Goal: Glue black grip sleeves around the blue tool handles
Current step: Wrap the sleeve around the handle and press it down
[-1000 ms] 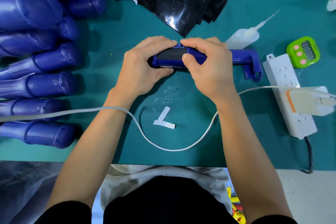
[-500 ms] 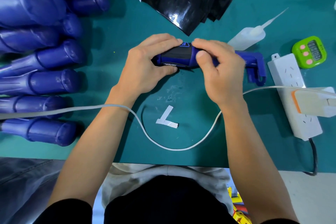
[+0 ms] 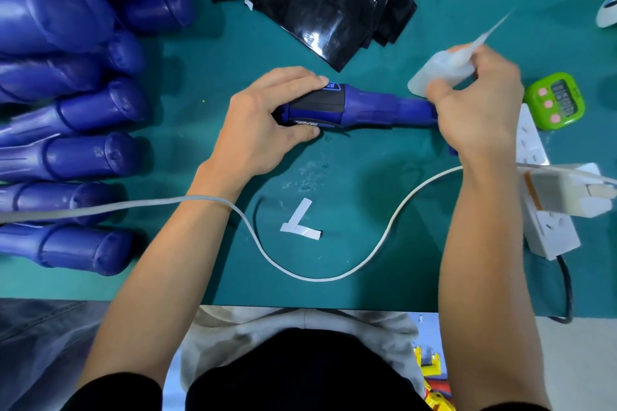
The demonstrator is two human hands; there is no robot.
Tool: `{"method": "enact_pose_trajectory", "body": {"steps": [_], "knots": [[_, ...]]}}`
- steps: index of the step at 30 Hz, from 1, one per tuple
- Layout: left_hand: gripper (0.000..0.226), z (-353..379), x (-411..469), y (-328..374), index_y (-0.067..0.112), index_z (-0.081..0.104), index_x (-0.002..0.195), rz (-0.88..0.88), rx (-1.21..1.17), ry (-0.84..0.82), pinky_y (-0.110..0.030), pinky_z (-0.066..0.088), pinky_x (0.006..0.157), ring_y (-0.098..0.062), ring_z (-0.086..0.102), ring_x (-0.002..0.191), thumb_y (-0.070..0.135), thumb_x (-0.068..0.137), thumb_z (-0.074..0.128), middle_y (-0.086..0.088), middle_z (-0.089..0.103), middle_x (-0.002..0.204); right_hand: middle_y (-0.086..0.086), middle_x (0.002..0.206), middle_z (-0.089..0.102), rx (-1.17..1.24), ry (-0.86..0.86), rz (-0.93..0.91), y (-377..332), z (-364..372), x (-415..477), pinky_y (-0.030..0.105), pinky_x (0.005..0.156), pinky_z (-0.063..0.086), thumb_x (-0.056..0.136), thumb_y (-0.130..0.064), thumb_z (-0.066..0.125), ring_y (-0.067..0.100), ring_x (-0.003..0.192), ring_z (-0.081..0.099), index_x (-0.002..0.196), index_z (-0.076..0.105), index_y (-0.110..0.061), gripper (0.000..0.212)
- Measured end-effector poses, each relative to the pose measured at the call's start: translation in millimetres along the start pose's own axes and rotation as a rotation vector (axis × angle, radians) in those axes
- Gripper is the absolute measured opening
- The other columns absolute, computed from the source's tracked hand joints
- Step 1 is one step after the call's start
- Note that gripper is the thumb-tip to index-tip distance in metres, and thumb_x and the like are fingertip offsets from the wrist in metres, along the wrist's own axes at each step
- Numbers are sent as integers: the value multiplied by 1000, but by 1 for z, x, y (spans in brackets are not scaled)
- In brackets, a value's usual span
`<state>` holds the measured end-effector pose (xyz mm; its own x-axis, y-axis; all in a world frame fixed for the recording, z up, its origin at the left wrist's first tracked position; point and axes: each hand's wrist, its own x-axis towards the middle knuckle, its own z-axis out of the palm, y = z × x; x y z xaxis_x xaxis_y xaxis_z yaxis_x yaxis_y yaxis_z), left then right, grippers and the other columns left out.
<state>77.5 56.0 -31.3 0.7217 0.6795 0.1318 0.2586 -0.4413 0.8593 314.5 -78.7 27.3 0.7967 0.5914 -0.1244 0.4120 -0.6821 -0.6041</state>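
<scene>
A blue tool handle [image 3: 377, 108] lies across the middle of the green mat, with a black grip sleeve [image 3: 319, 102] wrapped on its left part. My left hand [image 3: 267, 123] grips that sleeved end. To the right, my right hand [image 3: 477, 103] is curled round a translucent glue bottle [image 3: 440, 68] whose thin nozzle points up and right; the hand is blurred. A stack of black sleeves [image 3: 320, 3] lies at the top centre. Several bare blue handles [image 3: 76, 157] are piled along the left.
A white cable [image 3: 320, 277] loops across the mat between my arms. White backing strips [image 3: 300, 223] lie in front. A power strip [image 3: 547, 210] with a plug and a green timer [image 3: 557, 100] sit at the right. The mat's front edge [image 3: 334, 305] is close to my body.
My right hand left the sleeved handle, moved right and took hold of the glue bottle. My left hand kept its grip on the handle's left end.
</scene>
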Motion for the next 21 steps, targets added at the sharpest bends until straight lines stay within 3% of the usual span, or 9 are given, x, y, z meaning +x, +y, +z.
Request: {"method": "enact_pose_trajectory", "body": {"steps": [2,5,7,9,12,15,18,21], "knots": [[65,-1,1,0,17,74,129,-1,5,0,-20,45,103,-8,62,119,3,68,93,6,66,128,-12,103,64,12,70,-51,-1,2,-4,20,81,43,87,-16,66,14,93,59,120,71,-15,34],[65,-2,1,-1,18,73,129,-7,11,-7,-22,46,104,-9,62,120,5,69,94,7,66,128,-3,106,61,356,278,-289,-9,2,-14,27,87,50,91,-5,63,16,98,60,113,63,-4,22],[65,-1,2,-1,18,73,130,-4,24,-9,-22,46,103,-9,62,119,7,69,94,7,66,128,10,106,57,609,272,-407,-16,5,-22,34,83,57,94,1,62,29,95,60,114,55,-7,23],[64,-1,2,-1,18,73,130,0,31,-13,-23,46,103,-9,62,119,8,70,95,8,65,128,13,109,59,712,202,-386,-27,11,-30,43,73,63,96,-4,64,41,95,64,118,53,-16,27],[65,-1,2,-1,19,73,130,-1,32,-13,-24,47,104,-10,62,119,8,70,95,8,65,128,-16,104,62,578,197,-294,-38,22,-31,38,66,61,91,-10,68,20,90,65,114,53,-28,33],[64,0,3,-1,19,73,129,9,19,-4,-23,47,102,-8,62,117,6,69,94,11,65,127,-35,86,59,479,218,-228,-34,25,-19,24,64,45,79,-10,69,-1,76,55,101,52,-31,35],[64,0,3,-2,19,73,129,12,23,-7,-25,48,102,-9,62,117,7,69,94,10,65,126,-26,86,57,573,159,-260,-19,20,-15,20,69,38,79,-4,67,-3,75,49,102,53,-22,32],[65,-1,4,-4,19,73,129,5,27,-10,-26,48,103,-11,62,118,8,69,94,8,66,127,-5,102,57,843,-9,-282,-12,12,-27,32,76,49,90,-3,62,11,87,54,111,54,-19,28]]}}
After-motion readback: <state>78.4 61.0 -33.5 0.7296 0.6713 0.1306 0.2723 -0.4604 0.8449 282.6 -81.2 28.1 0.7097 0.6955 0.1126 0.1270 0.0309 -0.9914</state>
